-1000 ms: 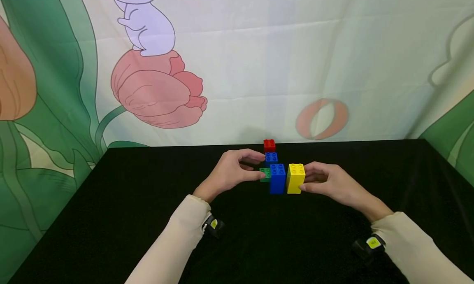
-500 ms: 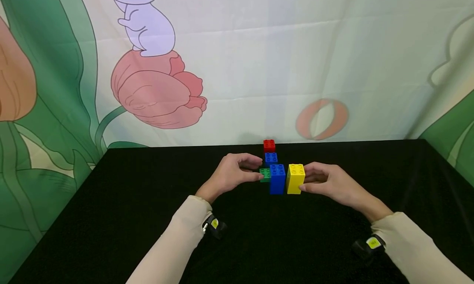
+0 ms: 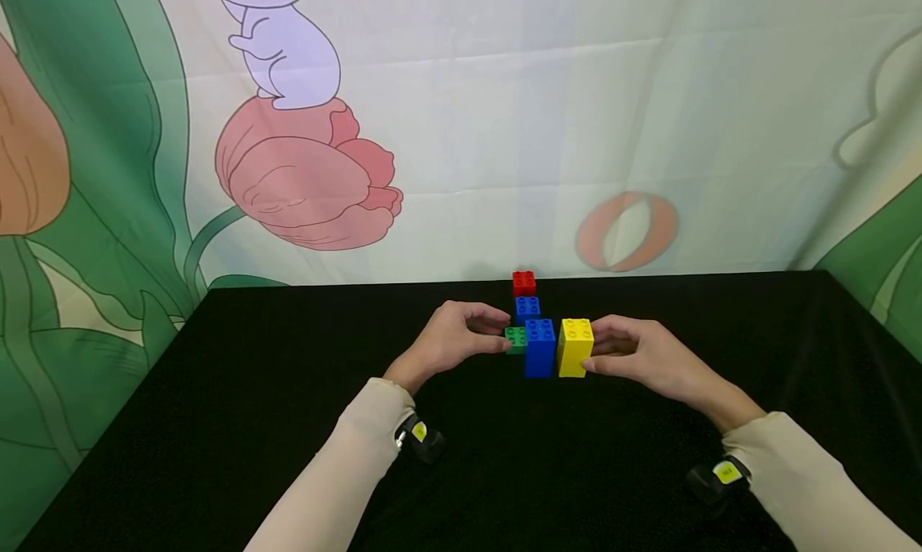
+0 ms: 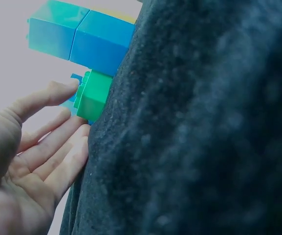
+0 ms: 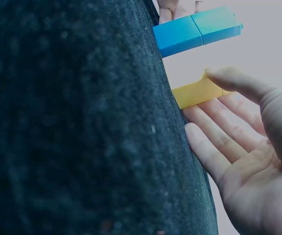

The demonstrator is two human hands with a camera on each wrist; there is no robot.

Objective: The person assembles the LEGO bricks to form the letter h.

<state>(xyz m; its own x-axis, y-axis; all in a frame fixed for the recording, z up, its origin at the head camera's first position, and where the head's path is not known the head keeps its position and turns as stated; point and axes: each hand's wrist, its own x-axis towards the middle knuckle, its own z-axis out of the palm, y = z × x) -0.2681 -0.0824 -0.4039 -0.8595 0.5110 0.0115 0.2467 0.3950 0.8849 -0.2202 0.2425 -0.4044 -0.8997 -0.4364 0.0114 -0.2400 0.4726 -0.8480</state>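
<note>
Yellow stack [image 3: 575, 348] stands upright at three o'clock from the blue stack [image 3: 539, 349], just apart; the right hand [image 3: 641, 350] pinches it between thumb and fingers. At nine o'clock, the left hand [image 3: 461, 336] lies relaxed by the green brick [image 3: 515, 340]; I cannot tell whether they touch. Both stacks should handle light, stiff and slick, best held low on flat sides, below the seam. No container shows.

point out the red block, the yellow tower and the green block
red block [image 3: 524, 283]: head view, on its studded top
yellow tower [image 3: 574, 350]: head view, on its front face
green block [image 4: 96, 94]: left wrist view, on its side face
</note>
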